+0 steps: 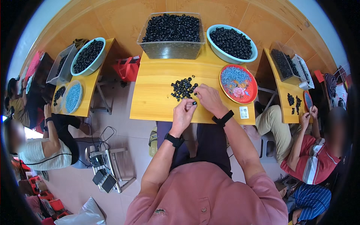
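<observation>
My left hand (183, 115) is closed near the table's front edge, pinching a small black ring-shaped part (194, 103) between thumb and fingertips. My right hand (209, 98) is just above and to the right of it, its fingertips pressed together beside the pile of black parts (182, 89). What those fingertips hold, if anything, is too small to make out. The pile is made of short, hollow-looking black pieces. To the right of my right hand lies a red round tray (250, 98) with a flower pattern, partly covered by small bluish pieces (235, 77).
At the back of the yellow table (150, 97) stand a clear bin (170, 50) and a light-blue basin (252, 57), both full of black parts. A white label (243, 112) is near the front right edge. People work at tables on both sides. A metal stool (112, 168) stands at left.
</observation>
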Available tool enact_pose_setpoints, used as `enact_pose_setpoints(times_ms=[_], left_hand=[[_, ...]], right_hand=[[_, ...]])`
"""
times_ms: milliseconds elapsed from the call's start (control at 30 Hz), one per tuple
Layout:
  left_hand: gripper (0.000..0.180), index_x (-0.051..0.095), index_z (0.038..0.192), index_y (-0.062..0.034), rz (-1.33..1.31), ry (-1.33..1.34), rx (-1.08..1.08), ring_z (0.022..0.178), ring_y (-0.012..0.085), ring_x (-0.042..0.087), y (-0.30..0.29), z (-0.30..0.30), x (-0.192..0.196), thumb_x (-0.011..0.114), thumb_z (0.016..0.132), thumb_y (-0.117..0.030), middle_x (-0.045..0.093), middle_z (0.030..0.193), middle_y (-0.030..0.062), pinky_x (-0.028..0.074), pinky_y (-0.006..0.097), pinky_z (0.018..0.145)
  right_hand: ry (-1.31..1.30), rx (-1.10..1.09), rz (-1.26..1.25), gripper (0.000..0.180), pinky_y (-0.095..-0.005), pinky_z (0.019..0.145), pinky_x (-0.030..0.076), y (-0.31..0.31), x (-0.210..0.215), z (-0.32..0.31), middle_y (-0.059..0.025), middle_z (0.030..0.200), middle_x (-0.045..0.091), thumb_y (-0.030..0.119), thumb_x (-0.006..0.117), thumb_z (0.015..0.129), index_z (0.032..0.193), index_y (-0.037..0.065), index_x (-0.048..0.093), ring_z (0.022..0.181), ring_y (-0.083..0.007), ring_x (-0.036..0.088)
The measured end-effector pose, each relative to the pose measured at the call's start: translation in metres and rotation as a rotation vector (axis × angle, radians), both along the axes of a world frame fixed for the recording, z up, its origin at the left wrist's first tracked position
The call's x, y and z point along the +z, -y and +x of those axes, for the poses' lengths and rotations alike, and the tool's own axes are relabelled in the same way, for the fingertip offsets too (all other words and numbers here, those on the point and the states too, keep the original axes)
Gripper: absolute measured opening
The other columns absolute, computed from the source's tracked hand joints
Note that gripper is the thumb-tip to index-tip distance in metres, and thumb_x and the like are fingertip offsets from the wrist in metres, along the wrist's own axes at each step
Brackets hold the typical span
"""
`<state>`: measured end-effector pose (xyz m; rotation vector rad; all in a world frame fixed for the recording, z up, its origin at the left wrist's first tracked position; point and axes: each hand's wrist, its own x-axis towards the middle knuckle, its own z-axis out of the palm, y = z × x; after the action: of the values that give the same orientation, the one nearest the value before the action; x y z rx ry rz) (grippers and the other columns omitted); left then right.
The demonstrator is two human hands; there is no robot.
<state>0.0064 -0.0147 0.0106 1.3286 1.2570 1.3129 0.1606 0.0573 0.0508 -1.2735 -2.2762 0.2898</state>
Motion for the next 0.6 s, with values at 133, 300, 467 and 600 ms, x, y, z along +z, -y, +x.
enact_pose_setpoints(times_ms=[133, 300, 467, 600], left_hand=[[0.017, 0.064, 0.108, 0.0022, -0.019, -0.011, -0.015, 0.080, 0.0064, 0.062, -0.001, -0.002, -0.001, 0.070, 0.092, -0.002, 0.069, 0.090, 0.0043, 0.052, 0.023, 0.075], [0.017, 0.064, 0.108, 0.0028, -0.023, 0.023, -0.003, 0.081, 0.0065, 0.063, -0.001, 0.002, 0.001, 0.070, 0.093, -0.002, 0.069, 0.091, 0.0039, 0.052, 0.023, 0.076], [0.015, 0.065, 0.106, 0.0031, -0.016, -0.003, -0.019, 0.081, 0.0085, 0.066, 0.000, 0.001, 0.007, 0.069, 0.092, -0.002, 0.072, 0.091, 0.0081, 0.054, 0.025, 0.074], [0.015, 0.065, 0.106, 0.0034, -0.015, -0.006, -0.021, 0.078, 0.0084, 0.066, 0.000, 0.003, 0.009, 0.069, 0.092, -0.001, 0.072, 0.088, 0.0074, 0.054, 0.025, 0.074]], right_hand=[[-0.014, 0.004, -0.013, 0.008, -0.0473, 0.072, 0.051, 0.000, -0.002, 0.003, -0.0130, 0.087, 0.067, 0.005, 0.064, 0.082, 0.089, 0.006, 0.067, 0.081, -0.0350, 0.067], [-0.261, -0.053, -0.263, 0.012, -0.0395, 0.068, 0.054, 0.011, -0.005, 0.012, -0.0140, 0.086, 0.069, 0.007, 0.069, 0.083, 0.094, 0.001, 0.067, 0.076, -0.0310, 0.069], [-0.308, 0.006, -0.240, 0.012, -0.0398, 0.070, 0.055, 0.033, 0.006, 0.013, -0.0156, 0.087, 0.070, 0.009, 0.068, 0.085, 0.095, 0.001, 0.067, 0.078, -0.0319, 0.069], [-0.294, 0.063, -0.098, 0.011, -0.0437, 0.074, 0.054, 0.040, 0.005, 0.018, -0.0169, 0.089, 0.069, 0.010, 0.064, 0.088, 0.096, 0.002, 0.066, 0.084, -0.0361, 0.068]])
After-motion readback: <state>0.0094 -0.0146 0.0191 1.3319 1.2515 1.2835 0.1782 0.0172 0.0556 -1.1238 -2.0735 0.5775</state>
